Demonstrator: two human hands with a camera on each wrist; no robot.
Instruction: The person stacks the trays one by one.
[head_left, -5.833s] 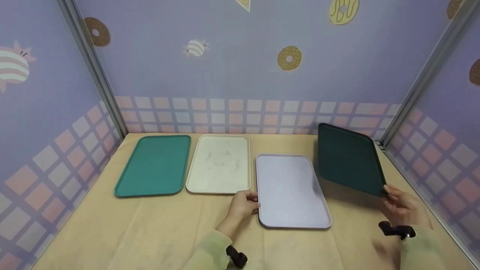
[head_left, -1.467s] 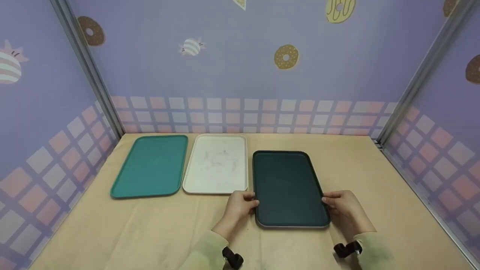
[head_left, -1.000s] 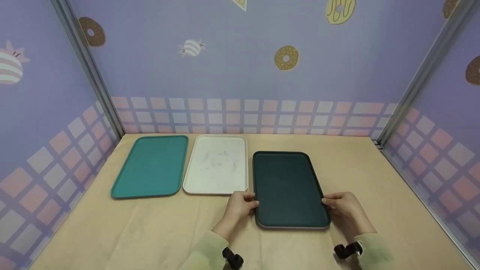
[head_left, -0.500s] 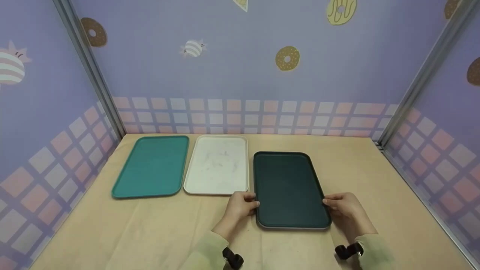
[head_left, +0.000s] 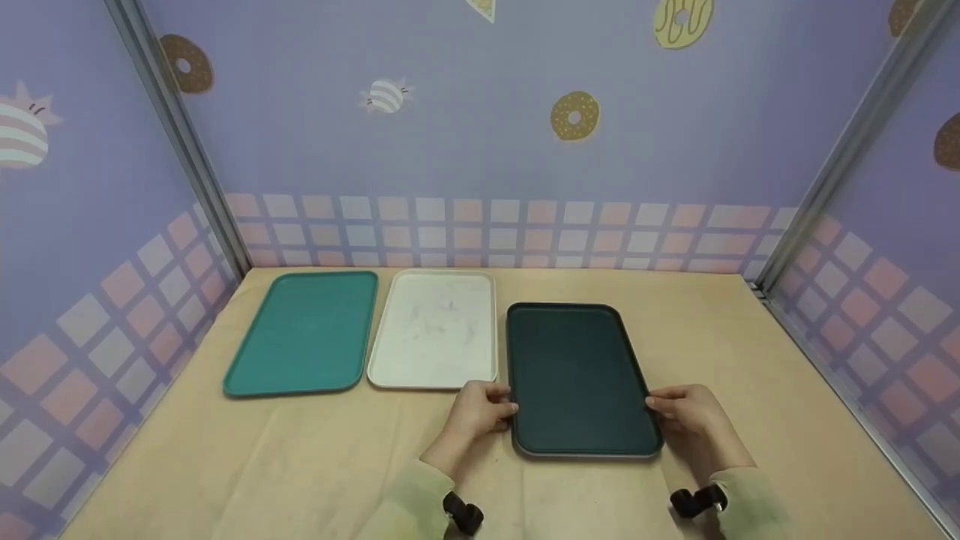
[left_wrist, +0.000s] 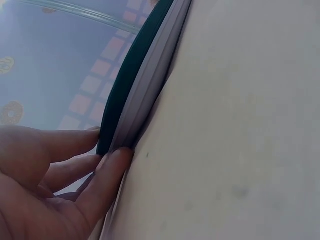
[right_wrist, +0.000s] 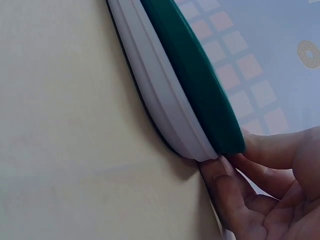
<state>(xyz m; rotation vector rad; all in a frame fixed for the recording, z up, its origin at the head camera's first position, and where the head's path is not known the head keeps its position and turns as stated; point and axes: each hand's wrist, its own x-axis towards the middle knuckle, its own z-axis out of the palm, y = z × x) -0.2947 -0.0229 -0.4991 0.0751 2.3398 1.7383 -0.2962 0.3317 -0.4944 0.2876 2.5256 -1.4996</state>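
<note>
A dark green tray lies on top of a lavender tray on the tabletop. From above, only a thin strip of the lower one shows at the near edge. My left hand pinches the left long side of this stack near its front corner. Opposite it, my right hand grips the right side. Both wrist views show fingertips against the green rim and the lavender rim together. Left of the stack, a white tray with grey smudges and a teal tray lie side by side.
A tan cloth covers the table. Purple walls with a pink and white check band enclose the back and sides. Metal corner posts stand at left and right.
Several seconds ago my right hand held the dark green tray tilted at the right; it now lies on the lavender tray. Over the last second and a half, hands and trays stay nearly still.
</note>
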